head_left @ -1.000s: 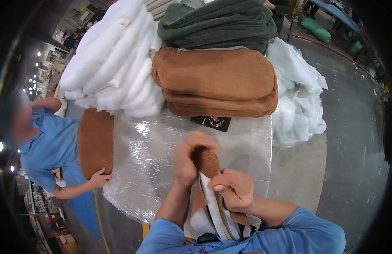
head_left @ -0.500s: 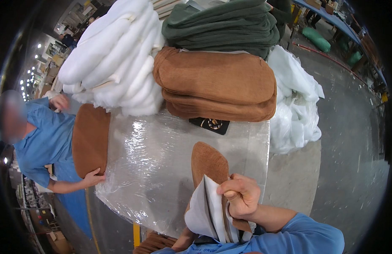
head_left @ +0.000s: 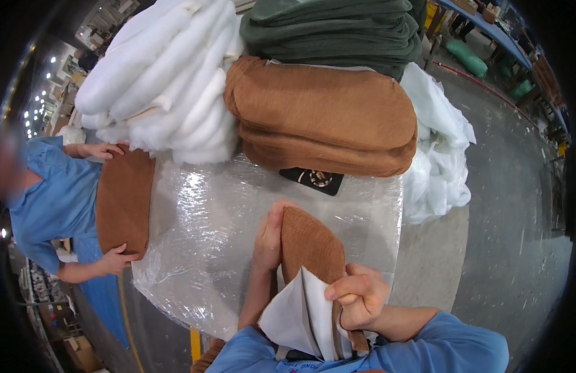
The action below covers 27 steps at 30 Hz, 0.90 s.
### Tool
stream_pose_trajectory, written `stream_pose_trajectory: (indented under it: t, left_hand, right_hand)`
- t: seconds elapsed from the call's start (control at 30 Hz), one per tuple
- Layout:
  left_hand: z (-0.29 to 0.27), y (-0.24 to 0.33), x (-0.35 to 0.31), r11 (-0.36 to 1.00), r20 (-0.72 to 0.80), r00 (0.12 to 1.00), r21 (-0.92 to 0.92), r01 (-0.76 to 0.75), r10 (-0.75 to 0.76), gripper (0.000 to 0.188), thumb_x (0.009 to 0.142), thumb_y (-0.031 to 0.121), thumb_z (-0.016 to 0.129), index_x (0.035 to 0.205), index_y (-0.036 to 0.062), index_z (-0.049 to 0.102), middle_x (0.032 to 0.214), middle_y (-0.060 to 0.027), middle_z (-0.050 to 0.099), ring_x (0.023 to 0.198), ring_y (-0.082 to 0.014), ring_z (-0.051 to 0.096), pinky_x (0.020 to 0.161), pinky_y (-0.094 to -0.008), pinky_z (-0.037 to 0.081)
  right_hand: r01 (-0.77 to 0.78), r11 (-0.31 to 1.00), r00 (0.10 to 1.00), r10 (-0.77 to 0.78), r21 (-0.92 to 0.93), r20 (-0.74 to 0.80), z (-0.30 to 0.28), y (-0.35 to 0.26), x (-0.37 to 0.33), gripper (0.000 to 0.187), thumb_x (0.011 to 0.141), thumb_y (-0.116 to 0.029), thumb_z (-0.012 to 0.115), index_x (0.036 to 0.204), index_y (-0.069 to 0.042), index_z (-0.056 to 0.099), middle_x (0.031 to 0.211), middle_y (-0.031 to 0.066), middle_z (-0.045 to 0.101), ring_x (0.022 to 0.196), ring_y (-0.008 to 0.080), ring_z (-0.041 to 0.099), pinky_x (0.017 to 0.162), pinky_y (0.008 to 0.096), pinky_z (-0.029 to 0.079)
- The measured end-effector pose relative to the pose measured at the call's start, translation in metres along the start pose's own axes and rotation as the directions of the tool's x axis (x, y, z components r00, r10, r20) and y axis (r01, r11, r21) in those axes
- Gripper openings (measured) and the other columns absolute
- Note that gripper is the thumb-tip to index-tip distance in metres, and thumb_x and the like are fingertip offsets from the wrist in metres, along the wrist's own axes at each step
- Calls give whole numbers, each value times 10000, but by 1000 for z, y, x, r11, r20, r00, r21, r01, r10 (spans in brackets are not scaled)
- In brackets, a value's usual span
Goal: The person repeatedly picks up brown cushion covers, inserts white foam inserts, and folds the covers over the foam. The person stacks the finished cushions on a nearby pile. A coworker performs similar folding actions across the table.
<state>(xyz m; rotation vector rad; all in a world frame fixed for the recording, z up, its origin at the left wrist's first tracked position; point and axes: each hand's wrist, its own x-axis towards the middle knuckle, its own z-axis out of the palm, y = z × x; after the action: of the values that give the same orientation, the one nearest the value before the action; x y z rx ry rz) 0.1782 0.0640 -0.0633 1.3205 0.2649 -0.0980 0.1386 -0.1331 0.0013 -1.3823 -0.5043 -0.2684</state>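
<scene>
Between my two hands is a brown fabric cushion cover (head_left: 314, 242), its white inner side (head_left: 290, 316) turned out at the near end. Its far rounded end is held by my left hand (head_left: 272, 239), whose fingers reach behind the edge. On the near right side, my right hand (head_left: 360, 297) pinches the cover's rim, thumb and fingers closed. The cover stands tilted up above the plastic-wrapped table (head_left: 207, 242), close to my body. Folds hide whatever is inside it.
Ahead lie a stack of brown covers (head_left: 325, 112), a dark green stack (head_left: 331, 31) and white padding (head_left: 151, 68). A black card (head_left: 313, 180) sits before the brown stack. White plastic-wrapped material (head_left: 437, 149) stands right. At left, a co-worker (head_left: 58, 193) holds a brown piece (head_left: 126, 205).
My left hand has come up from low beside my body to the cover's far end. My right hand keeps its pinch. The co-worker's upper hand has come down onto their brown piece.
</scene>
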Motion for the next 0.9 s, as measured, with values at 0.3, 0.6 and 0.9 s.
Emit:
stream_pose_trajectory:
  t: [0.3, 0.6, 0.9]
  left_hand:
    - [37, 82, 0, 722, 381, 805, 372, -584, 455, 501, 1100, 381, 375, 878, 18, 640, 853, -131, 628, 790, -309, 567, 792, -394, 441]
    - [42, 85, -39, 690, 252, 781, 368, -624, 571, 487, 1073, 407, 387, 915, 32, 655, 937, -122, 631, 944, -299, 585, 985, -464, 406]
    - [15, 52, -47, 814, 43, 829, 166, -556, 558, 483, 1113, 392, 321, 1106, 27, 637, 1084, -142, 634, 1128, -286, 555, 1163, -476, 346]
  right_hand:
    - [-23, 997, 999, 20, 73, 43, 12, 10, 13, 110, 993, -69, 643, 905, -54, 708, 643, 45, 585, 485, 145, 460, 446, 307, 328]
    - [-43, 985, 981, 10, 164, 195, 13, -6, 10, 112, 908, -86, 744, 1015, -119, 744, 646, 42, 491, 519, 221, 500, 481, 349, 396]
    - [-132, 991, 962, 127, 4, 243, 43, -10, 11, 59, 971, -136, 667, 1004, -112, 710, 780, 128, 619, 703, 336, 640, 641, 415, 507]
